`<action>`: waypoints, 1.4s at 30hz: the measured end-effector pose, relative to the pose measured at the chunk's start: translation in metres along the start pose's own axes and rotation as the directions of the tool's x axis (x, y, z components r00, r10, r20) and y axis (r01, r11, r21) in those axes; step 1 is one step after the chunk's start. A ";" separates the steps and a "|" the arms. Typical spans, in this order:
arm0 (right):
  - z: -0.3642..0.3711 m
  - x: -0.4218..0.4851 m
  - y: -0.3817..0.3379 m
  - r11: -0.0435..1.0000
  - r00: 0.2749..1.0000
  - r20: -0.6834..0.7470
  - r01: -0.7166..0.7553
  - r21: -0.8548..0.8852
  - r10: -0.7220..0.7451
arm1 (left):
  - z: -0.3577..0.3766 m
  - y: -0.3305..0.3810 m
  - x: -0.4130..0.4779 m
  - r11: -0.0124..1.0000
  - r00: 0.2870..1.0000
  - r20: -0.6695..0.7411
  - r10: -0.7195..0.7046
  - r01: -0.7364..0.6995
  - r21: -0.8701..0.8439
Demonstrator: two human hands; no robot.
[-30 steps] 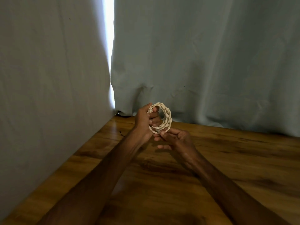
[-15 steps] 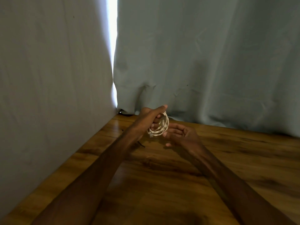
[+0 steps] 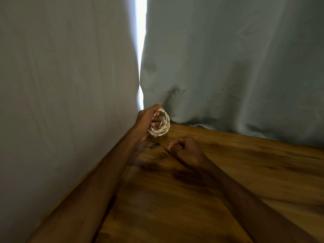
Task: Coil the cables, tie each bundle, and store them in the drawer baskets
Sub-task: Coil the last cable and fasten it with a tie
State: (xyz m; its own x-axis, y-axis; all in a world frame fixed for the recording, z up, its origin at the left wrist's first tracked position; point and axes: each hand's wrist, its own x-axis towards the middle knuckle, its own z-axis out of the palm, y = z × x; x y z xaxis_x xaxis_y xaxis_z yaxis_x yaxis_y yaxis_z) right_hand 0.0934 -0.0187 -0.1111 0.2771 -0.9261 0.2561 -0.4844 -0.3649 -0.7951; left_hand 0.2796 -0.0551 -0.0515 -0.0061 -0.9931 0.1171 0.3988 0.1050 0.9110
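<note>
Since the earlier frame the right hand [image 3: 187,150] has dropped from the coiled cable [image 3: 162,128] to the counter [image 3: 245,172]. Its fingers are curled, pinching one end of a thin black tie [image 3: 154,146] that lies between both hands. The left hand [image 3: 144,120] grips the coiled cable above the counter, fingers through its centre, in front of the curtain [image 3: 228,67].

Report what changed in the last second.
The right hand let go of the coiled cable and dropped to the wooden table, where it now pinches a thin black tie. The left hand kept gripping the coiled cable, held up near the curtains.
</note>
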 end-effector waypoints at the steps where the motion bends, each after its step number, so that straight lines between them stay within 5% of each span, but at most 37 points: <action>1: 0.005 0.005 -0.005 0.999 1.000 -0.008 0.025 -0.046 -0.025 | -0.004 0.000 0.002 0.999 1.000 -0.026 -0.004 0.003 -0.033; 10: 0.036 0.047 -0.013 0.864 0.956 0.167 0.289 -0.412 -0.241 | -0.018 0.004 0.007 0.994 0.984 -0.150 0.095 -0.101 -0.030; 19: 0.049 0.073 -0.030 0.935 0.974 0.062 0.225 -0.273 -0.216 | -0.034 0.010 0.013 0.988 0.977 -0.178 0.114 -0.130 -0.083; 27: 0.060 0.062 -0.028 0.842 0.975 0.121 0.223 -0.491 -0.187 | -0.032 0.012 0.007 0.989 0.968 -0.237 0.081 -0.107 -0.099; 33: -0.012 0.016 -0.001 0.937 0.956 0.181 0.267 -0.227 -0.229 | -0.017 -0.005 0.007 0.997 0.965 -0.252 0.071 -0.073 -0.001; 36: -0.051 -0.016 0.004 0.953 0.960 0.040 0.278 -0.121 -0.276 | -0.002 -0.022 0.010 0.999 0.971 -0.236 0.027 -0.020 0.030; 42: -0.106 -0.062 0.003 0.961 0.990 -0.009 0.140 0.240 -0.142 | 0.070 -0.051 -0.011 0.981 0.972 -0.233 0.000 0.045 0.188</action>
State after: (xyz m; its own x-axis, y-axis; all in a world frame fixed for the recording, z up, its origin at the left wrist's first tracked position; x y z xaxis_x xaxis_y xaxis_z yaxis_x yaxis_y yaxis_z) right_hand -0.0132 0.0273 -0.0717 0.3351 -0.8660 0.3712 -0.2277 -0.4568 -0.8599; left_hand 0.1950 -0.0459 -0.0718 0.2079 -0.9779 0.0220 0.2191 0.0685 0.9733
